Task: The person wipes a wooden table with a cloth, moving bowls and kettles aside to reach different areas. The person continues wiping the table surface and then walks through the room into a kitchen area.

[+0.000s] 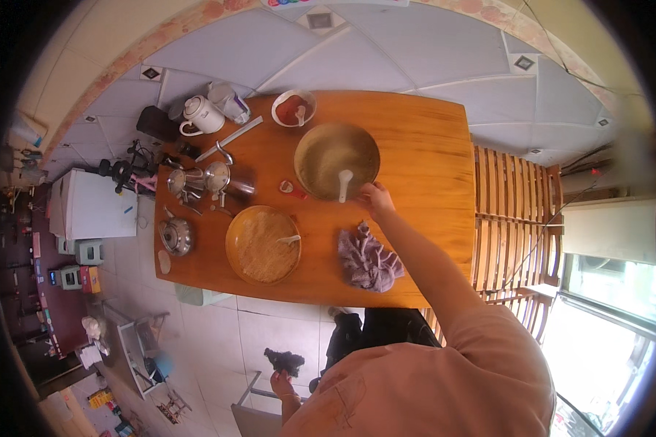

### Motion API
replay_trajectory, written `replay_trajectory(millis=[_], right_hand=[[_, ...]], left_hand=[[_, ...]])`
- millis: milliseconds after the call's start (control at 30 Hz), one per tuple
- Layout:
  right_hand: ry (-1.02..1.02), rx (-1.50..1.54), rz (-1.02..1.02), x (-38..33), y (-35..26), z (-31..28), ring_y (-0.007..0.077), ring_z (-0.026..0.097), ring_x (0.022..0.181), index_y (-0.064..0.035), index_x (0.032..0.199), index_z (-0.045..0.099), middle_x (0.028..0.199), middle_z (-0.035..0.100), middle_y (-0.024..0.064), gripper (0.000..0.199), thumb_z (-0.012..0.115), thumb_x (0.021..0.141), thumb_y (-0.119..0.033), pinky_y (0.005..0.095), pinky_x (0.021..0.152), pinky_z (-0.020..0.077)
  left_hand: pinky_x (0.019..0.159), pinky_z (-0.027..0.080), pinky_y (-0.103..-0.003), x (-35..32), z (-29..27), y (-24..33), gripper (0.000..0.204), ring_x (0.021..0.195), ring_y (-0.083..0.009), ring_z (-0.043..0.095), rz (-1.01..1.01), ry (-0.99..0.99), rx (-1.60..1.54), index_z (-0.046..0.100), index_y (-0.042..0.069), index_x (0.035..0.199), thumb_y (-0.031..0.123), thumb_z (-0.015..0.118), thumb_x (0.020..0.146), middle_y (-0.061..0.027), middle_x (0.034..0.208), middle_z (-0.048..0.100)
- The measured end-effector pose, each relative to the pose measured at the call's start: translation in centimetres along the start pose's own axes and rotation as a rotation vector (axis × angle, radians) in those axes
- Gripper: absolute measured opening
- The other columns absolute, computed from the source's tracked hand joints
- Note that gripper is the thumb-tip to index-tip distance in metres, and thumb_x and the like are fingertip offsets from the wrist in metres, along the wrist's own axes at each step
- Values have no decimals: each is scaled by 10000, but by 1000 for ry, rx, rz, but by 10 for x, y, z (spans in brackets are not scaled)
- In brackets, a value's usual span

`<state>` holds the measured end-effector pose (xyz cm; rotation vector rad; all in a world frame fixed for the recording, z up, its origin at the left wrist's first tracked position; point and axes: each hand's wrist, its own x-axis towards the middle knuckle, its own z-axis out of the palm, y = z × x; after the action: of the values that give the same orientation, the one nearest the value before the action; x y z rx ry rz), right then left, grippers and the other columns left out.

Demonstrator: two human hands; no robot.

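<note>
A wooden table (423, 160) is seen from above. At its far middle a large round bowl (337, 160) of grain is set, with a white spoon (344, 185) standing in it. The bowl's near rim is gripped by the right hand (376, 198), fingers curled on it. Nearer than the bowl, a flat woven tray (262, 245) and a crumpled purple cloth (369, 259) are laid. Well below the table, a dark rag (285, 360) is clasped in the left hand (281, 382).
</note>
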<state>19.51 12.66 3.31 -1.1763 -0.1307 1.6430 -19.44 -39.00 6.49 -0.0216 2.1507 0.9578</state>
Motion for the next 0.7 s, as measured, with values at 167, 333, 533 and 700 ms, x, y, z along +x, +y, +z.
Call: replay_trajectory(millis=[167,333,533,700], right_hand=[[30,6,-79,36,-54,-22,272,637,804,-2,1074,550,919,616,121,222,578,863,-66,443,725,604],[61,14,-132,88,-90,-12,295,642,802,37,1073,538,935,612,145,224,573,866,-41,461,712,604],[31,64,-63,127,-90,4,328,635,947,95,1139,528,1031,616,192,286,590,903,-55,489,765,593],[-4,241,-109,117,-58,-1,348,626,1008,69,1170,559,1113,619,199,343,609,961,-198,460,908,543]], left_hand=[[717,492,-310,-1,11,18,249,800,-131,564,18,-54,25,592,34,1102,91,654,868,-14,908,590],[658,468,-279,-8,19,20,153,749,-105,547,37,83,-45,609,63,1010,74,651,863,22,828,568],[650,466,-284,-10,14,7,175,731,-104,531,34,-45,-76,607,48,1020,71,668,857,30,825,533],[658,478,-275,-7,7,-11,255,737,-114,545,-50,23,-67,582,6,1079,73,679,853,4,857,550]])
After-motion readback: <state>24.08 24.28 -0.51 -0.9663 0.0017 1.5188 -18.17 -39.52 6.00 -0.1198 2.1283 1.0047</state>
